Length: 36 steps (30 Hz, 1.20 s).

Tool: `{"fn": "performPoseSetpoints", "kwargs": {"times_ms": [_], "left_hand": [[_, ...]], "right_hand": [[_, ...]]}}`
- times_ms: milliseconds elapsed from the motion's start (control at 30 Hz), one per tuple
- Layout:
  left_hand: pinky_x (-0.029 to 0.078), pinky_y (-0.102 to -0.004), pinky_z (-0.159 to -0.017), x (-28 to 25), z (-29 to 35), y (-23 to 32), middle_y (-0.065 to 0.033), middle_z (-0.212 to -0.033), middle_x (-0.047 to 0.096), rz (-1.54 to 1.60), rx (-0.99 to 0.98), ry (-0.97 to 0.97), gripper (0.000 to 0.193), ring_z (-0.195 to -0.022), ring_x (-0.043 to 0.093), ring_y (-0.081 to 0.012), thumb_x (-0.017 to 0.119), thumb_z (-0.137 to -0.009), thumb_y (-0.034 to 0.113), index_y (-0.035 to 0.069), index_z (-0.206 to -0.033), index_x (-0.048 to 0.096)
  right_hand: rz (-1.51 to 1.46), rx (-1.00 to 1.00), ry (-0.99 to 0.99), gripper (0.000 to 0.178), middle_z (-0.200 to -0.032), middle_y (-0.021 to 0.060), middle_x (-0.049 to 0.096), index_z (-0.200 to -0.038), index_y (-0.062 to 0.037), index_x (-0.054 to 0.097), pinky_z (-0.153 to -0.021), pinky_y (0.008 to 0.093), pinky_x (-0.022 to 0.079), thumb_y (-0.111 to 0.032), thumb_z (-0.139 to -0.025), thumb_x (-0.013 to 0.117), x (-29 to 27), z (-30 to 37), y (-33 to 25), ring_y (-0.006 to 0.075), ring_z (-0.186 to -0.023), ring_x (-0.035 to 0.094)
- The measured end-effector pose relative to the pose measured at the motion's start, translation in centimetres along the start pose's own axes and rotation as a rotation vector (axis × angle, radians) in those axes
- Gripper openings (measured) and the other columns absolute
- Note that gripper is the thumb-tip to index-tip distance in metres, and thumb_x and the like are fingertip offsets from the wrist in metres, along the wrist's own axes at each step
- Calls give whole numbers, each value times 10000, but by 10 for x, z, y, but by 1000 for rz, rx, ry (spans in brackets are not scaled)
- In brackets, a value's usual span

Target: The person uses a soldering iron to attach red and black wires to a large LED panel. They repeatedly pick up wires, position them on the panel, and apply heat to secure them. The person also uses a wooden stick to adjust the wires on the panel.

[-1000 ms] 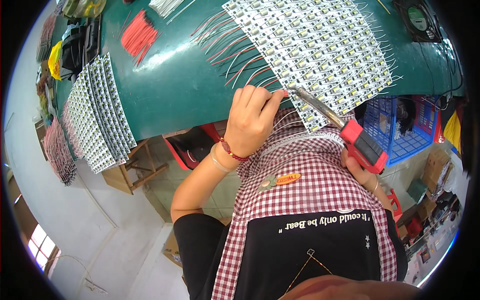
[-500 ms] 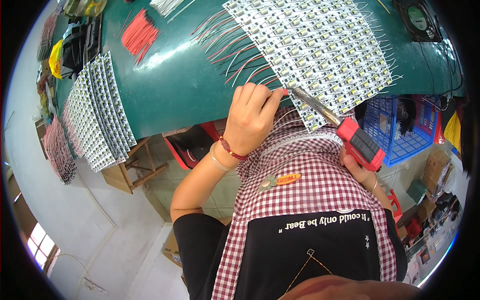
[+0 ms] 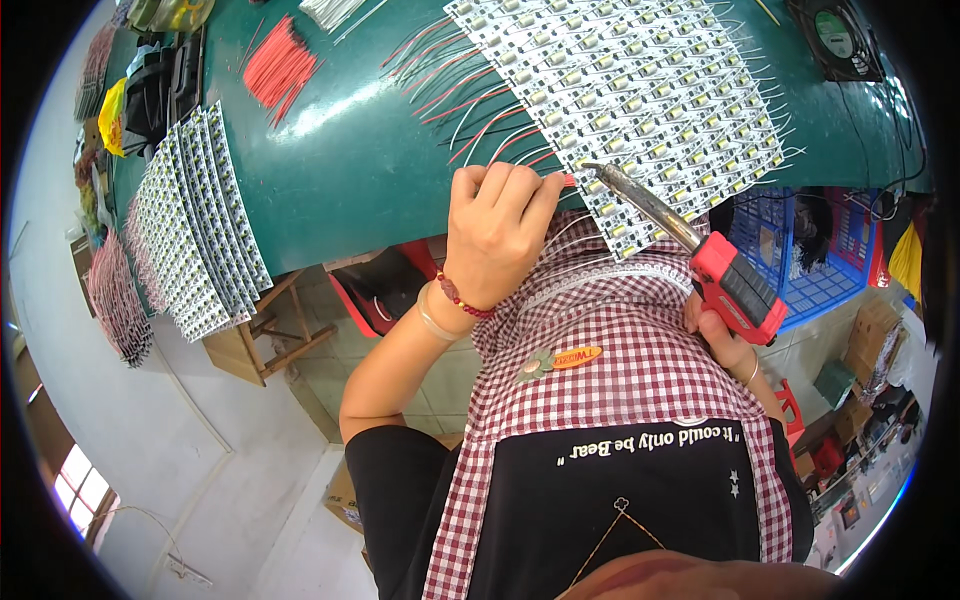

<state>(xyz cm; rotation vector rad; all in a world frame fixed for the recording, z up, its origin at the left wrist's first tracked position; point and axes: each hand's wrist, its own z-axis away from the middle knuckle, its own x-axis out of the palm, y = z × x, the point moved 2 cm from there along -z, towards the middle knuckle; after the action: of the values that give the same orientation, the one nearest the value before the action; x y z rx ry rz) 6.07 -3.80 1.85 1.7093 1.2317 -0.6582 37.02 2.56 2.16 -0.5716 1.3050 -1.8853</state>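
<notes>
A large panel of white LED circuit boards (image 3: 640,110) lies on the green table, with red, black and white wires trailing from its left edge. By the panel's lower left edge, my left hand (image 3: 500,230) is closed, fingers pinched on red wires (image 3: 569,181) whose ends reach the board. My right hand (image 3: 722,342) grips a soldering iron (image 3: 740,285) with a red and black handle, partly hiding my fingers. The iron's dark metal tip sits over the board's edge, just right of the pinched wires; contact with the board is hard to tell.
Bundled red wires (image 3: 280,72) and white wires (image 3: 330,12) lie on the green table (image 3: 340,190). Stacked LED boards (image 3: 200,225) overhang its left end. A small black fan (image 3: 835,40) stands far right. Below the edge are a blue crate (image 3: 815,265) and a wooden stool (image 3: 265,345).
The soldering iron's handle has shifted slightly right and down, its tip moving a little up and right. My left hand stays nearly in place, still pinching the red wires.
</notes>
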Motion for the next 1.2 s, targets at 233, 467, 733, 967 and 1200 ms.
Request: {"fn": "performPoseSetpoints", "kwargs": {"times_ms": [233,467,733,967,1200], "left_hand": [[365,-320,-639,-5,3,9,0,-756,546,101,29,68,280,-676,506,-169,692,-668,4,49,-945,704],[358,-313,-601,6,11,8,-12,-754,544,127,5,9,279,-655,482,-177,685,-689,-1,33,-965,702],[350,-318,-591,7,12,7,-14,-752,537,138,9,24,285,-651,476,-181,681,-690,-22,33,-969,693],[351,-320,-600,8,12,5,-16,-755,527,142,3,16,285,-657,477,-185,673,-682,-25,37,-960,690],[362,-329,-626,7,10,5,-20,-758,524,137,-5,-7,292,-675,489,-190,668,-671,-21,40,-956,691]], "right_hand": [[-39,43,-47,140,-774,35,585,-952,9,613,-681,299,450,-109,-881,587,-6,6,3,146,-714,555],[172,-51,38,123,-729,73,610,-839,-6,631,-607,330,462,-121,-800,651,-9,3,6,216,-643,585],[188,-40,46,151,-733,89,618,-818,-15,633,-583,344,460,-102,-698,660,-6,-5,-2,259,-636,594],[271,-31,28,143,-720,84,614,-776,-23,625,-576,357,457,-136,-694,656,-7,-6,-1,270,-630,588],[204,-33,34,158,-708,77,604,-745,-33,614,-577,362,450,-186,-741,651,-7,-3,-1,271,-624,577]]}}
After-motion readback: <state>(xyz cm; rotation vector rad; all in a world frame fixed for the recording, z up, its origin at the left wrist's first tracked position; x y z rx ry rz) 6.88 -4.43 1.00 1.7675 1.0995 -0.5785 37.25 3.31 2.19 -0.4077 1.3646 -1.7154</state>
